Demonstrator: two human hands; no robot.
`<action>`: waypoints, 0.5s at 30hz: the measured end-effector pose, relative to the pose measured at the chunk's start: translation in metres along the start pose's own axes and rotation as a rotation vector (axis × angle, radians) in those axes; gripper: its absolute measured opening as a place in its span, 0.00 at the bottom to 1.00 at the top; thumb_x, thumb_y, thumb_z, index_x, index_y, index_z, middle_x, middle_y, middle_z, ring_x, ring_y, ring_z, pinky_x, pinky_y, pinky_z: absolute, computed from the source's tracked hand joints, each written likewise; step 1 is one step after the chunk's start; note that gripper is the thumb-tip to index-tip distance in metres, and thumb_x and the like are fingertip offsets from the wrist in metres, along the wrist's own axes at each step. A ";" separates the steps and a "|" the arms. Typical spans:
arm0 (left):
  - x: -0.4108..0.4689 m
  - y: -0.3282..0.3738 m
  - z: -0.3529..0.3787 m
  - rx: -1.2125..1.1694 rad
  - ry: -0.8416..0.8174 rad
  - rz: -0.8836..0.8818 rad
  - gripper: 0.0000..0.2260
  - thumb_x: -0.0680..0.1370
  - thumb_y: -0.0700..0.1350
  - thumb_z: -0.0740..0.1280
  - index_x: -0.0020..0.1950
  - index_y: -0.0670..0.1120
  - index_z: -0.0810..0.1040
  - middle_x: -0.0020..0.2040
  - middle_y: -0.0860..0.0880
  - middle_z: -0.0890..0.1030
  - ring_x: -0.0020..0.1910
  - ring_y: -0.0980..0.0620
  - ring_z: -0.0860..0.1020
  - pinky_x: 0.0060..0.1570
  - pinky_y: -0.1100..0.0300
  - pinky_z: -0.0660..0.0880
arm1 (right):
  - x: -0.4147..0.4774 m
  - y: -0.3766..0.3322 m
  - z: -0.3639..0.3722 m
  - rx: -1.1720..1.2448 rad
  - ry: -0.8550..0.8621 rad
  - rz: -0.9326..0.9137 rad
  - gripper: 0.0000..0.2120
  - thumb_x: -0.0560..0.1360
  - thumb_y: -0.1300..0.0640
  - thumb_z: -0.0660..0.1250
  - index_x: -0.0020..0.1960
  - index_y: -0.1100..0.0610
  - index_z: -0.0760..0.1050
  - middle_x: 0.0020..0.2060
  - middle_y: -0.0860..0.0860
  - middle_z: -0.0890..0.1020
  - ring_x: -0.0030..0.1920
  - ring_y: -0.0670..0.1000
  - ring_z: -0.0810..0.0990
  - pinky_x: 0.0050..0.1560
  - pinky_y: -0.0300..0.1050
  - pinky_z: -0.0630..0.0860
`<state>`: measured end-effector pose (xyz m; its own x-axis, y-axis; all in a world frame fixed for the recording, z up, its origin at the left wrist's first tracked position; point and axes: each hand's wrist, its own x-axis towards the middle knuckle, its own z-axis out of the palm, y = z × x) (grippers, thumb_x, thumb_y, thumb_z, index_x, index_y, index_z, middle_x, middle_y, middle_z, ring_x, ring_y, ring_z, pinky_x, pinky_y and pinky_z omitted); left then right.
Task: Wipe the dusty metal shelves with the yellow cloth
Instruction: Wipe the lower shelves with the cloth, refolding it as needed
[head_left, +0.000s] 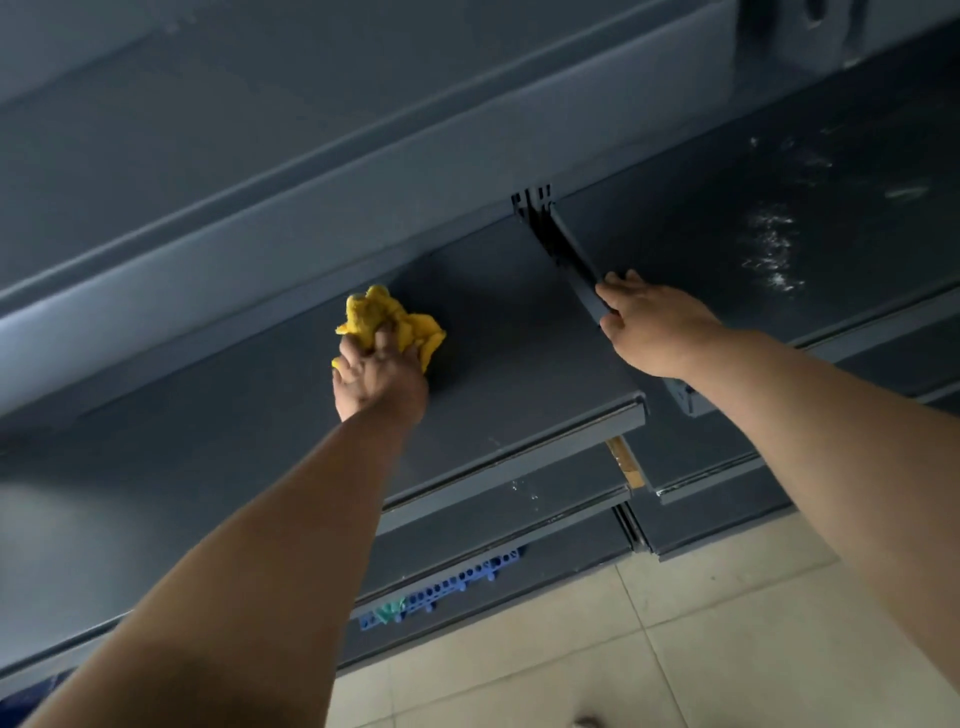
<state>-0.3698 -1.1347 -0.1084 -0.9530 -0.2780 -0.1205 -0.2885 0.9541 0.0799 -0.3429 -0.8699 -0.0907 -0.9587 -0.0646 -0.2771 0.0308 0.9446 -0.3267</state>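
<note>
My left hand (376, 376) grips a crumpled yellow cloth (387, 319) and presses it onto a dark blue-grey metal shelf (234, 415), near the shelf's back. My right hand (654, 330) holds the thin metal bracket (574, 254) that divides this shelf from the shelf to the right (701, 249); its fingers curl over the bracket's front end. The right shelf carries white dust smears (774, 249).
Lower shelves (519, 514) step out below, one holding a blue perforated plastic piece (441, 590). A deeper shelf level runs overhead (260, 130). Beige floor tiles (675, 649) lie at the bottom right.
</note>
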 end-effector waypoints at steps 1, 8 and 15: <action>-0.010 0.004 0.000 -0.025 -0.013 -0.014 0.21 0.83 0.55 0.52 0.74 0.49 0.60 0.71 0.39 0.60 0.68 0.38 0.64 0.70 0.45 0.60 | -0.001 0.003 -0.002 0.021 -0.011 -0.015 0.24 0.83 0.54 0.48 0.79 0.56 0.50 0.78 0.50 0.49 0.78 0.50 0.47 0.76 0.49 0.52; -0.086 0.064 0.008 -0.114 -0.055 -0.017 0.28 0.78 0.45 0.60 0.77 0.53 0.55 0.73 0.41 0.55 0.71 0.39 0.60 0.72 0.47 0.60 | -0.039 0.018 -0.021 0.058 0.033 -0.158 0.23 0.83 0.57 0.53 0.77 0.55 0.56 0.77 0.51 0.57 0.77 0.52 0.55 0.75 0.47 0.56; -0.144 0.097 0.016 -0.152 -0.039 0.081 0.26 0.80 0.47 0.60 0.76 0.55 0.55 0.76 0.43 0.52 0.73 0.42 0.59 0.75 0.48 0.52 | -0.081 0.034 -0.016 -0.039 0.025 -0.272 0.26 0.80 0.65 0.55 0.77 0.57 0.56 0.77 0.52 0.57 0.77 0.52 0.55 0.73 0.49 0.59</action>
<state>-0.2597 -1.0001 -0.0988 -0.9701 -0.1941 -0.1454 -0.2248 0.9446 0.2392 -0.2691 -0.8278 -0.0654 -0.9369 -0.3101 -0.1615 -0.2393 0.9055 -0.3504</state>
